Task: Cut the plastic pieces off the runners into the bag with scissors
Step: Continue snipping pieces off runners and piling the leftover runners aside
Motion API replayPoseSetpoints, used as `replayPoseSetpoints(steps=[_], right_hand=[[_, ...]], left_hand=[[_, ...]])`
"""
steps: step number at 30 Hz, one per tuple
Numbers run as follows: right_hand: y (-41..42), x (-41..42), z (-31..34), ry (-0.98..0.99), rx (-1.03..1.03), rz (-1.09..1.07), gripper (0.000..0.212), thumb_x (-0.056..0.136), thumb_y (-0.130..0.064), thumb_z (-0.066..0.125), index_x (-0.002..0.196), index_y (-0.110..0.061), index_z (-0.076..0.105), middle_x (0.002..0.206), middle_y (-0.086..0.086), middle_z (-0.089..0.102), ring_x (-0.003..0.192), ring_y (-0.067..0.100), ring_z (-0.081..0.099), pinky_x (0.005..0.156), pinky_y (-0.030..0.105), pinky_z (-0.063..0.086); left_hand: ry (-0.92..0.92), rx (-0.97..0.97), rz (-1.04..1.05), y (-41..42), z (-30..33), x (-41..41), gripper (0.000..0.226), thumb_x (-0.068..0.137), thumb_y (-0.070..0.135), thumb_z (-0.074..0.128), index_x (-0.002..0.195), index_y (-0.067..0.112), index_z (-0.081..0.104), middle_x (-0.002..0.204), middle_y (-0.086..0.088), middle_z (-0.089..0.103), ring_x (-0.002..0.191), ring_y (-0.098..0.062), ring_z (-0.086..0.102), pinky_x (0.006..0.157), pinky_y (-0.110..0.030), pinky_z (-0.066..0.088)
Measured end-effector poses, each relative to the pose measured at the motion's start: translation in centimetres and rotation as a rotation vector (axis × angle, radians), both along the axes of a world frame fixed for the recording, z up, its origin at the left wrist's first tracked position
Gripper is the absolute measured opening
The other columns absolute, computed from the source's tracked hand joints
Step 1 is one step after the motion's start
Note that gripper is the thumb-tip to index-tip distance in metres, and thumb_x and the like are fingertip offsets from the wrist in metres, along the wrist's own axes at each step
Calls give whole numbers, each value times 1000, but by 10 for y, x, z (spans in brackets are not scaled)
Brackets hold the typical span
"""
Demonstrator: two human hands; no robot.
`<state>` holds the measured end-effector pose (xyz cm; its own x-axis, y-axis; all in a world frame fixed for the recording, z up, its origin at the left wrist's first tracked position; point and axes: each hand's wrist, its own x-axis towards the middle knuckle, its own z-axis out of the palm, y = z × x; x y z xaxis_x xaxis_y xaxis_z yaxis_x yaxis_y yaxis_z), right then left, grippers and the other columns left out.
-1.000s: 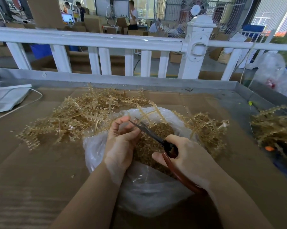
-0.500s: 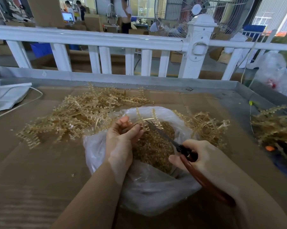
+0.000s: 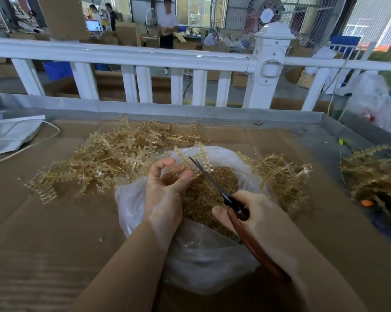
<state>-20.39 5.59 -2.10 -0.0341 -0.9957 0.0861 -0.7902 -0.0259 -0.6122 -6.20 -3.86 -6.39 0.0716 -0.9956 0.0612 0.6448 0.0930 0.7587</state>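
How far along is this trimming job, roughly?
Done: the bag already holds a heap of cut pieces. In hand: the left hand holds a runner over the bag while the right hand works the scissors. Left: a big pile of runners behind.

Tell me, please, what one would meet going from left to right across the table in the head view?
Grey bag with white cord → large pile of runners → left hand → scissors → right hand → smaller runner heap → far-right runner pile.
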Motion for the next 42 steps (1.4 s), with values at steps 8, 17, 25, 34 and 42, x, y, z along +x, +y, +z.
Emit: replayPoseSetpoints(steps=[8,17,25,34,42], right_hand=[[4,9,-2,52,-16,-24,36,83,-64,52,74,-30,45,65,-9,52,62,2,52,52,16,33],[0,14,-7,124,-46,-49,38,82,-66,50,75,-31,41,68,-9,53,68,4,52,56,18,34],[-7,11,-6,41,-50,-16,37,83,-63,52,77,-27,49,67,-8,52,69,8,54,63,26,40],[-9,9,-6,47,-55,4,35,83,-60,55,70,-30,46,61,-9,49,60,3,50,54,18,30],[-4,10,-9,176,-147,-38,39,81,-68,50,76,-29,48,65,-9,53,63,1,50,53,16,30]], left_hand=[[-19,6,28,2,3,0,33,73,-18,59,85,12,58,67,2,64,67,-9,61,76,-22,52],[36,40,14,1,4,1,32,74,-20,57,85,10,57,61,2,66,59,-6,64,61,-17,55],[48,67,-37,1,4,0,35,74,-24,55,85,8,57,65,-2,62,59,-8,63,62,-17,55],[39,94,-36,2,6,0,35,75,-25,53,86,8,58,67,-3,61,59,-8,63,63,-18,56],[54,100,-54,3,6,1,31,77,-22,55,90,6,58,67,-3,65,64,-11,64,62,-19,56]])
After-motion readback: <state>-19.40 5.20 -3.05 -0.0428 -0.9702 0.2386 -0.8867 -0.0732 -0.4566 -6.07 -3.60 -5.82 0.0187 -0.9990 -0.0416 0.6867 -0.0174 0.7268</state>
